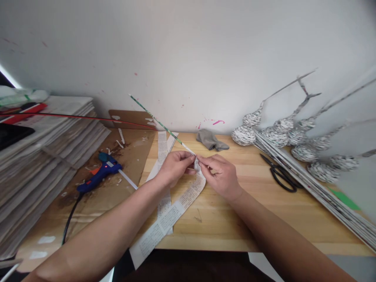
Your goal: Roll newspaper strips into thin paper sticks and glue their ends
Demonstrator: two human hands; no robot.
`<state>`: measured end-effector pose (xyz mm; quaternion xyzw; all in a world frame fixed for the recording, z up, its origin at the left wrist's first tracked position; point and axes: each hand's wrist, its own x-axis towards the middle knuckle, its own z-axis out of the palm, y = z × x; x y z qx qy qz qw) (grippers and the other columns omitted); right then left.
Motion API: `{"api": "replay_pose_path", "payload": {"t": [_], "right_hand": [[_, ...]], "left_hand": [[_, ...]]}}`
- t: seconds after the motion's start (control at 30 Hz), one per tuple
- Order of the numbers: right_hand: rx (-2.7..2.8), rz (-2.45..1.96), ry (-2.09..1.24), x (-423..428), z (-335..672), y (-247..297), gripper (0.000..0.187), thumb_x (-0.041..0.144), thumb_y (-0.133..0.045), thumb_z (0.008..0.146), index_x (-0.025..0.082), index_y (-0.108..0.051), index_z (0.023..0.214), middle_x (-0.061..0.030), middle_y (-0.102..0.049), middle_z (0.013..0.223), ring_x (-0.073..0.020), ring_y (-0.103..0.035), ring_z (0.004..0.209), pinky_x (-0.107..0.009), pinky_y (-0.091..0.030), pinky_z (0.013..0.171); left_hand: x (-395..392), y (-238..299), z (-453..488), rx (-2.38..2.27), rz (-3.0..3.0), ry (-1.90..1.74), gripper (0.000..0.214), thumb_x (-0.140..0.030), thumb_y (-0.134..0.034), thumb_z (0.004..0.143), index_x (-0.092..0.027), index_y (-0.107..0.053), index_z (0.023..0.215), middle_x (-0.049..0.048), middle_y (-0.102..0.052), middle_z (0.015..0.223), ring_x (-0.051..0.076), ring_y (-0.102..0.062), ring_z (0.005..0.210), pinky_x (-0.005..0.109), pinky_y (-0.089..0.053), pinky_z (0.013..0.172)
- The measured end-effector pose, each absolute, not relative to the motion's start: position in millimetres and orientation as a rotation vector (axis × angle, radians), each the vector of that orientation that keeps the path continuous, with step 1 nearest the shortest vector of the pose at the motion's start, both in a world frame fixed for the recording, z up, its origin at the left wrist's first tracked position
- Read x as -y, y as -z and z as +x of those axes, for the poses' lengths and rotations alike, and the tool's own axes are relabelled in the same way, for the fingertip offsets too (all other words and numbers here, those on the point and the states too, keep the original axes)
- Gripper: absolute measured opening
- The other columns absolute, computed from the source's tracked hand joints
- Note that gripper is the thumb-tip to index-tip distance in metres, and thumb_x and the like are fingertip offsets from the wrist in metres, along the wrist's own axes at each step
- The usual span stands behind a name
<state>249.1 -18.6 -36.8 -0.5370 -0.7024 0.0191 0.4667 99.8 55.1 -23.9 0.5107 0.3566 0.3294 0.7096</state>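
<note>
Above the middle of the wooden table (223, 219), my two hands meet fingertip to fingertip. My left hand (177, 166) pinches a thin rolled paper tube (164, 127), green and patterned toward its far end and white near my fingers. My right hand (219, 172) pinches the printed paper strip (182, 203) where it joins the tube. From there the strip curves down and hangs over the front edge. More printed strips (162, 150) lie flat under and behind my left hand. The exact spot between my fingertips is partly hidden.
At left are a blue glue gun (101, 174) on stained cardboard and a tall newspaper stack (49, 156). A grey cloth (211, 140) lies at the back. On the right are black scissors (282, 176), a bundle of paper tubes (317, 188) and several woven paper gourds (243, 135).
</note>
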Motion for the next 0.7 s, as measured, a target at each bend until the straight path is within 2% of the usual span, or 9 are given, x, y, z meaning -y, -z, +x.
{"api": "replay_pose_path", "payload": {"t": [0.23, 0.4, 0.57, 0.7], "right_hand": [[1.877, -1.271, 0.071, 15.7, 253.5, 40.4, 0.038, 0.015, -0.051, 0.089, 0.026, -0.062, 0.124, -0.0062, -0.067, 0.089, -0.0186, -0.060, 0.081, -0.033, -0.052, 0.077], [1.955, -1.255, 0.091, 14.1, 254.4, 41.5, 0.043, 0.013, -0.049, 0.089, 0.024, -0.058, 0.129, -0.0072, -0.065, 0.091, -0.0193, -0.059, 0.083, -0.035, -0.052, 0.078], [1.934, -1.254, 0.088, 13.5, 253.6, 42.6, 0.038, 0.013, -0.050, 0.087, 0.023, -0.062, 0.121, -0.0079, -0.064, 0.092, -0.0200, -0.058, 0.085, -0.036, -0.052, 0.079], [1.871, -1.227, 0.069, 13.2, 250.4, 43.2, 0.033, 0.011, -0.051, 0.085, 0.022, -0.066, 0.113, -0.0073, -0.064, 0.092, -0.0194, -0.059, 0.086, -0.035, -0.052, 0.080]], "left_hand": [[-55.1, 22.8, 100.5, -0.802, 1.031, -0.765, 0.024, -0.032, -0.076, 0.064, -0.011, -0.066, 0.070, 0.0002, -0.056, 0.061, 0.009, -0.054, 0.056, 0.025, -0.055, 0.057], [-54.0, 21.8, 101.5, -0.836, 0.949, -0.787, 0.020, -0.030, -0.072, 0.068, -0.011, -0.065, 0.069, 0.0010, -0.057, 0.061, 0.010, -0.055, 0.055, 0.025, -0.054, 0.054], [-50.8, 21.4, 101.5, -0.797, 0.927, -0.766, 0.024, -0.030, -0.078, 0.065, -0.010, -0.065, 0.070, 0.0010, -0.059, 0.065, 0.009, -0.055, 0.058, 0.022, -0.052, 0.056], [-49.2, 23.4, 101.2, -0.813, 0.890, -0.778, 0.032, -0.033, -0.084, 0.057, -0.011, -0.064, 0.069, -0.0019, -0.055, 0.061, 0.006, -0.050, 0.054, 0.016, -0.045, 0.048]]}}
